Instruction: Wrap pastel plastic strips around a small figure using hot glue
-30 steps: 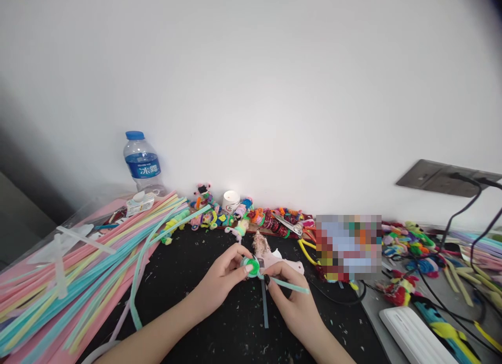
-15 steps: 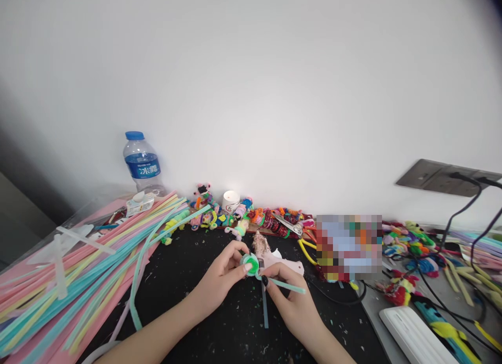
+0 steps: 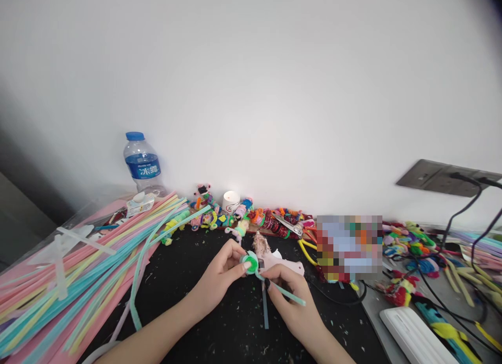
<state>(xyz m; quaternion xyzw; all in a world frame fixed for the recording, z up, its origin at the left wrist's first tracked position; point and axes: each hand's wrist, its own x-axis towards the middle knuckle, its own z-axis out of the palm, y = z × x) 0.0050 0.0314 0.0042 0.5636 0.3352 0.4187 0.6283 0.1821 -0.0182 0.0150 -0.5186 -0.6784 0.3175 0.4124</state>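
My left hand pinches a small coil of green and pale teal pipe cleaner between thumb and fingers. My right hand grips the loose teal tail of that pipe cleaner, which runs down to the right from the coil. Both hands hover just above the black mat. A pink glue gun lies right behind the hands.
A big pile of pastel pipe cleaners covers the left side. A water bottle, a white cup and a row of small colourful coils line the wall. Cables, a white power strip and more pieces lie at the right.
My right hand has swung the teal tail downward, from pointing right to slanting lower right. The left hand keeps the coil almost in place.
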